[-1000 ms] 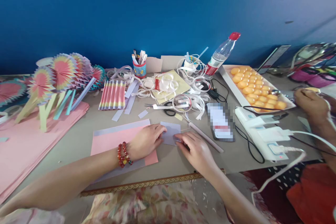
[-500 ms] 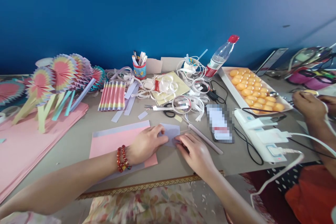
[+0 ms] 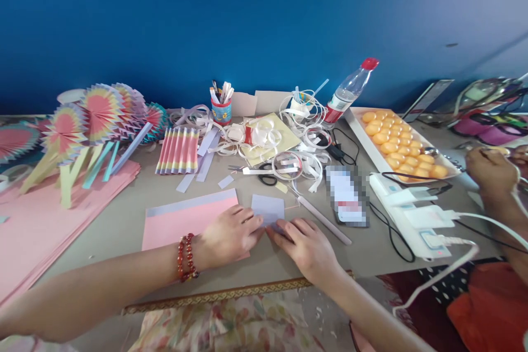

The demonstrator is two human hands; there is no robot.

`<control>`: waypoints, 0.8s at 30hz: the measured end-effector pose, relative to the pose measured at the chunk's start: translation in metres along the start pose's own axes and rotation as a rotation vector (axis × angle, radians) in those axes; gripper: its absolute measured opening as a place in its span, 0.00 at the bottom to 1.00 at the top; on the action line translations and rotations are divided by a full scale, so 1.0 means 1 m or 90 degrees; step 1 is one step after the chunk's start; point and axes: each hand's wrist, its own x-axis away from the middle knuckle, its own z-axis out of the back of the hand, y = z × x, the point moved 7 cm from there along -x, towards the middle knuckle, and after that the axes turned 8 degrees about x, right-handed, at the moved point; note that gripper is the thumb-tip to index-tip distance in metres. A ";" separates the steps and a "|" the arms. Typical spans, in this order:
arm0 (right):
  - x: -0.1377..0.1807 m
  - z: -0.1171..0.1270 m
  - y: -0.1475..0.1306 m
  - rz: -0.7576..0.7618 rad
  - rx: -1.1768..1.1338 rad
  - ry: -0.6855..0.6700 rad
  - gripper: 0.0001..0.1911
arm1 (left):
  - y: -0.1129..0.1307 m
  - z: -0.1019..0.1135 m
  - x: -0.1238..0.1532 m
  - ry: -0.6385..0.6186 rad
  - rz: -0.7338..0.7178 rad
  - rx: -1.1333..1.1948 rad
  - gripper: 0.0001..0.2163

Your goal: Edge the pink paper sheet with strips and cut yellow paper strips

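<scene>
A small piece of lilac paper [image 3: 268,207] lies flat on the grey table. My left hand [image 3: 231,232], with a red bead bracelet [image 3: 188,258] at the wrist, has its curled fingers at the paper's near left corner. My right hand [image 3: 308,248] meets it from the other side, fingers closed along the near edge. The two thumbs nearly touch, and the near edge is partly hidden by the fingers. Beneath my left forearm and hand lies a pink sheet with a lilac strip [image 3: 181,224] along its far edge.
Behind are a pleated paper [image 3: 177,149], black scissors [image 3: 268,176], tangled white strips and a glue-gun-like stick [image 3: 324,220]. To the right are a phone [image 3: 347,195], a power strip [image 3: 412,220] and a tray of orange balls [image 3: 396,140]. Another person's hand [image 3: 490,170] works far right.
Both hands have drawn nearer to me and closer together, down to the paper's near edge. More of the lilac paper shows, and it sits straighter.
</scene>
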 end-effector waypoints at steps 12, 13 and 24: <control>0.028 0.008 0.015 -0.035 -0.004 0.002 0.19 | -0.016 0.009 0.019 0.013 0.004 0.051 0.09; 0.028 0.008 0.015 -0.034 -0.009 0.005 0.19 | -0.016 0.009 0.019 0.017 0.002 0.057 0.09; 0.029 0.009 0.078 -0.238 0.048 0.033 0.16 | -0.024 0.011 0.033 0.085 0.060 0.096 0.11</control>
